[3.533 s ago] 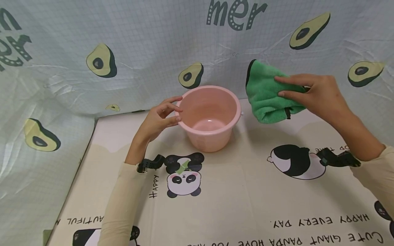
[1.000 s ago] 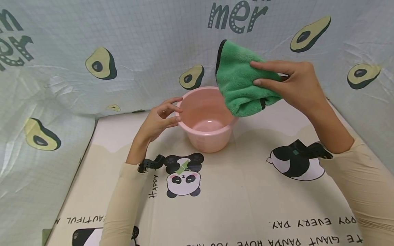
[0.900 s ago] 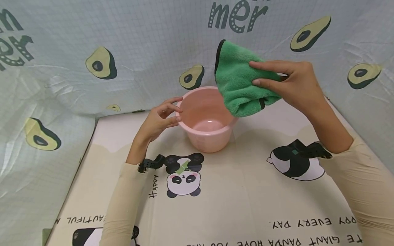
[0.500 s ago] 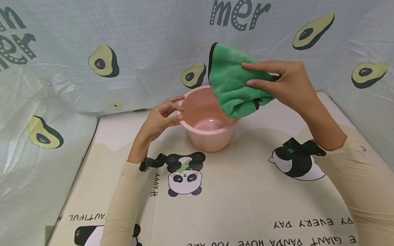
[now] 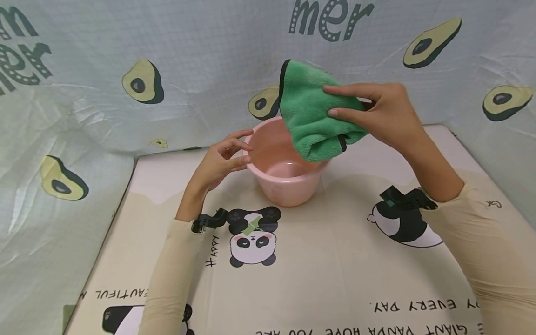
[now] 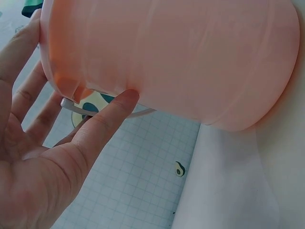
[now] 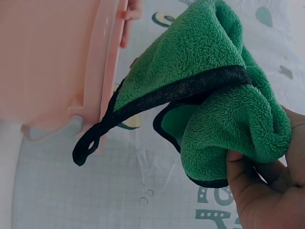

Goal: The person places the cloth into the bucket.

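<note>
A pink plastic bucket (image 5: 289, 193) stands upright on the table against the back sheet. My left hand (image 5: 217, 160) holds its left rim, fingertips over the edge; in the left wrist view the thumb (image 6: 112, 109) presses the outer wall. Above the bucket's right side, my right hand (image 5: 389, 111) pinches a folded green towel (image 5: 307, 111) with black trim, hiding part of the opening. A black hanging loop (image 7: 86, 145) dangles from the towel in the right wrist view, close to the rim. The bucket's inside looks bare where visible.
A panda-print cover (image 5: 335, 270) lies on the table. An avocado-print sheet (image 5: 201, 56) hangs behind and at both sides, right up behind the bucket. A pale handle (image 6: 143, 113) hangs at the bucket's side. Black straps (image 5: 408, 199) sit on both wrists.
My right hand has carried the towel leftward from beside the bucket to over its right side, and it still drifts slightly left. The left hand keeps its hold on the rim.
</note>
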Available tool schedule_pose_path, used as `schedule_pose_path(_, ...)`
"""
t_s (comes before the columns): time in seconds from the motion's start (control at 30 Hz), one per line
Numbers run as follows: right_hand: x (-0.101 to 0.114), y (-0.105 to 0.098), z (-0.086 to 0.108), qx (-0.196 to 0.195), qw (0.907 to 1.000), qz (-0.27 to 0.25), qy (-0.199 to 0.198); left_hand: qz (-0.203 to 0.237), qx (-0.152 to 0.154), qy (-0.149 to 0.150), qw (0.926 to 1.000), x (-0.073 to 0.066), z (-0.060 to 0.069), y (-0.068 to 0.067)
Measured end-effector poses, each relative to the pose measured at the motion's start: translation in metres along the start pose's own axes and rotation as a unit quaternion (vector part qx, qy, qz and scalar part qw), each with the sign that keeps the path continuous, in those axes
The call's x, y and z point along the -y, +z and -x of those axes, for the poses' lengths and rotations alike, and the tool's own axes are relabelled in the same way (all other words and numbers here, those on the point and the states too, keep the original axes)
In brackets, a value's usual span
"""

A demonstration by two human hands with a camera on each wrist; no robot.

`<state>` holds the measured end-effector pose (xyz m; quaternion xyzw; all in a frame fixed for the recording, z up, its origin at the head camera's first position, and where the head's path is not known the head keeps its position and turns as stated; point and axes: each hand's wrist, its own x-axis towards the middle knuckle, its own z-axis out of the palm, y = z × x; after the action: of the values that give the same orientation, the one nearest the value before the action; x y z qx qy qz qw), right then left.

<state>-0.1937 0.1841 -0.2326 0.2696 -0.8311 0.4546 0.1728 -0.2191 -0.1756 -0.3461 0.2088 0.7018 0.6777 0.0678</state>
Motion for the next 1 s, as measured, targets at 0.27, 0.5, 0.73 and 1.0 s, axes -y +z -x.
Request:
schedule_pose_path(0.27,0.007,0.006,-0.011,0.021,0.9997,-0.012,0.008,0.002,-0.002,0.002,1.0000,-0.001,-0.001,0.000)
schedule_pose_path(0.5,0.014,0.014,-0.022,0.024,0.9994,-0.008,-0.025,0.009,-0.001,0.004,1.0000,0.001,-0.003,0.000)
schedule_pose_path(0.73,0.014,0.021,-0.021,0.041,0.9983,0.013,-0.040,0.004,0.006,0.013,0.9999,0.001,-0.003,0.001)
schedule_pose_path(1.0,0.009,0.025,-0.028,0.072,0.9942,0.064,-0.047,-0.001,0.013,0.008,0.9999,-0.001,-0.002,-0.001)
